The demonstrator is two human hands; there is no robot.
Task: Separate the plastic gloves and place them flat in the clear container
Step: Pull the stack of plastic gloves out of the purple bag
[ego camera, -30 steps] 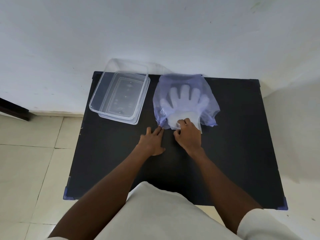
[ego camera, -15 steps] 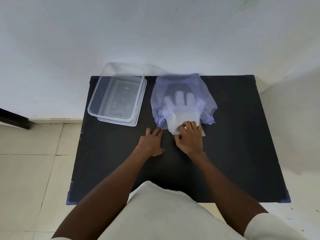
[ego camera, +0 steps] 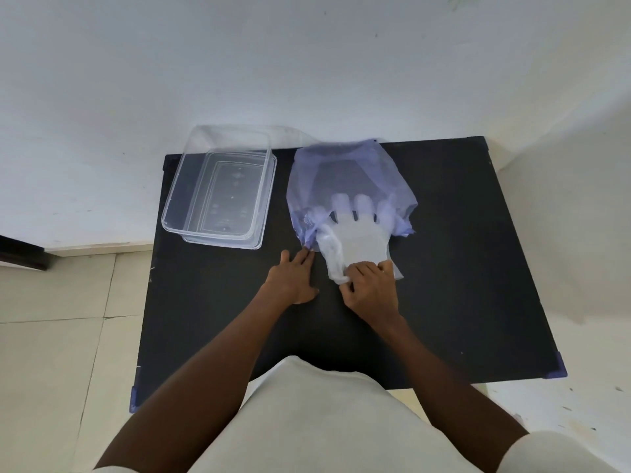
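Change: plastic gloves (ego camera: 358,242) now drawn further out of the purple bag (ego camera: 345,179) toward the person than a second ago; then only the cuff showed, now palm and cuff lie clear and only the fingers sit inside. Right hand (ego camera: 370,285) has come nearer the body with them. Left hand (ego camera: 293,279) much where it was.
Clear container (ego camera: 177,186): far-left part of the black table (ego camera: 478,268), against the wall, open side up. Seems to hold only what looks like its own lid or a second nested tray, seen through the walls; no glove in it.
Left hand: flat on the table, fingers spread, fingertips (ego camera: 309,256) pressing the bag's near-left corner down.
Purple bag: centre-back of the table, just right of the container, apart from it. Thin, see-through, mouth toward the person, bunched at the opening. Glove fingers show through the film.
Plastic gloves: whitish, a stack by the look of it, count cannot be told. Left edge of the cuff rolled up.
Right hand: curled, pinching the near cuff edge of the gloves between thumb and fingers.
Table: otherwise bare black top, purple corner guards (ego camera: 556,372) at the near corners.
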